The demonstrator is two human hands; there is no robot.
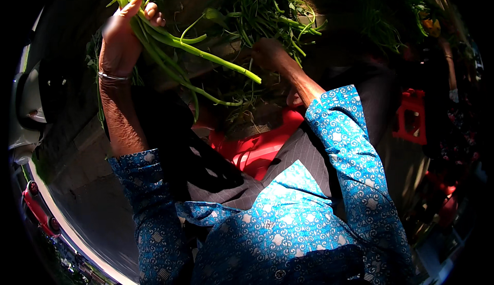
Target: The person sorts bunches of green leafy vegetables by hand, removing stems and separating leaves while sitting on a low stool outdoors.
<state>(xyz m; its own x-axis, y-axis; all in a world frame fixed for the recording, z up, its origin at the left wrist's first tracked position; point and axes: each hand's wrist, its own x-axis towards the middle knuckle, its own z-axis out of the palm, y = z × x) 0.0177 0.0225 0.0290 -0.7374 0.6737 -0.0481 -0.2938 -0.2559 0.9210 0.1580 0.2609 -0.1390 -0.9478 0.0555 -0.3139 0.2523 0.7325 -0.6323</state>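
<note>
My left hand [123,43] is raised at the upper left, its fingers wrapped round a bunch of long green vegetable stems [216,62]. The stems' loose ends fan out to the right and droop below the hand. My right hand [270,54] reaches down into a loose pile of leafy green stems [247,12] at the top middle. Its fingers look curled in, but deep shade and the greens hide whatever they hold. Several stems of the pile lie just beside that hand.
Between my knees is a red plastic stool [257,153]. Another red plastic stool [411,116] stands to the right, near a person's arm [450,68]. More greens [381,22] lie in shade at the upper right. Parked vehicles, one a red car [39,208], line the left rim.
</note>
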